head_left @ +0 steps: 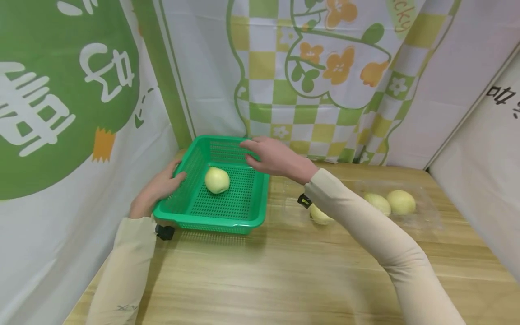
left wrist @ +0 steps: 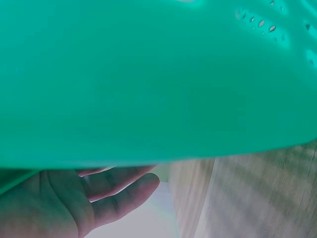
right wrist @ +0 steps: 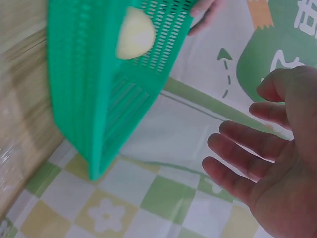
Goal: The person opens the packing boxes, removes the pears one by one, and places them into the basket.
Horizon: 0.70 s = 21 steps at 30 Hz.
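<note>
A green plastic basket (head_left: pixel 227 223) with slotted walls holds one pale yellow-green pear (head_left: pixel 217 180), which also shows in the right wrist view as a round pear (right wrist: pixel 136 33). My left hand (head_left: pixel 160 183) grips the basket's left rim, thumb on the inner side and fingers outside. In the left wrist view the basket wall (left wrist: pixel 148 89) covers part of that hand (left wrist: pixel 64 203). Above the basket's far right corner, my right hand (head_left: pixel 272 155) holds nothing. Its fingers (right wrist: pixel 247 163) are spread and loosely bent, apart from the basket in the right wrist view.
Right of the basket on the wooden table (head_left: pixel 284 280) lies a clear plastic tray (head_left: pixel 426 212) with pears (head_left: pixel 401 202) in it; the right sleeve hides part of it. Another pear (head_left: pixel 321 215) shows beneath that forearm. Printed cloth (head_left: pixel 260 67) hangs behind and beside the table.
</note>
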Motion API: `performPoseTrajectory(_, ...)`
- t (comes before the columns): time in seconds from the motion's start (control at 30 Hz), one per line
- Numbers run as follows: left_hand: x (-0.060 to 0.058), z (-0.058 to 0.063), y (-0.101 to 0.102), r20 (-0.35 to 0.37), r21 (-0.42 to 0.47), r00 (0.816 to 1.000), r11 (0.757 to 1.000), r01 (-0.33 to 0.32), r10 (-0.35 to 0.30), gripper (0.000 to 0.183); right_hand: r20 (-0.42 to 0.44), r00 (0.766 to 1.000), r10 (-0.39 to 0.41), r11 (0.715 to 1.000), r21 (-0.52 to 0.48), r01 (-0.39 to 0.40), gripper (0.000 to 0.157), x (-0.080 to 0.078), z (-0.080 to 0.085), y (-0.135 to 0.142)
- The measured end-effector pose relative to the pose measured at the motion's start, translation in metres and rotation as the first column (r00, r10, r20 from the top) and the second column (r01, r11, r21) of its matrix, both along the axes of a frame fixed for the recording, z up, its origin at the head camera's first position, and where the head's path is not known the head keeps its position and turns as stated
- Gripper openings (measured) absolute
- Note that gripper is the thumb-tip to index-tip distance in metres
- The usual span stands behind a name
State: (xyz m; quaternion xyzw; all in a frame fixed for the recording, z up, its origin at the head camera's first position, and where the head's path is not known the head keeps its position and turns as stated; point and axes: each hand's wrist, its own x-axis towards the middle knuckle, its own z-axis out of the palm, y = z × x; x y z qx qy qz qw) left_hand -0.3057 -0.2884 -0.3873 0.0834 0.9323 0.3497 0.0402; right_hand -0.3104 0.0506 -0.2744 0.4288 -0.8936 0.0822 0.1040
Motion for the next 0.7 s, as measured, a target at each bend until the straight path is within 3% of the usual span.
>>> performPoseTrajectory(0.43, 0.001, 0.002, 0.001, -0.014, -0.014, 1.0, 1.0, -0.003, 0.003, 0.065, -0.055, 0.998, -0.002, 0.999, 0.045, 0.004, 0.043, 0.007, -0.019, 0.047)
performPoseTrajectory(0.7, 0.002, 0.002, 0.001, -0.004, -0.027, 1.0, 1.0, -0.013, 0.013, 0.065, -0.077, 0.996, -0.043, 0.995, 0.092, 0.05, 0.055, 0.012, -0.042, 0.071)
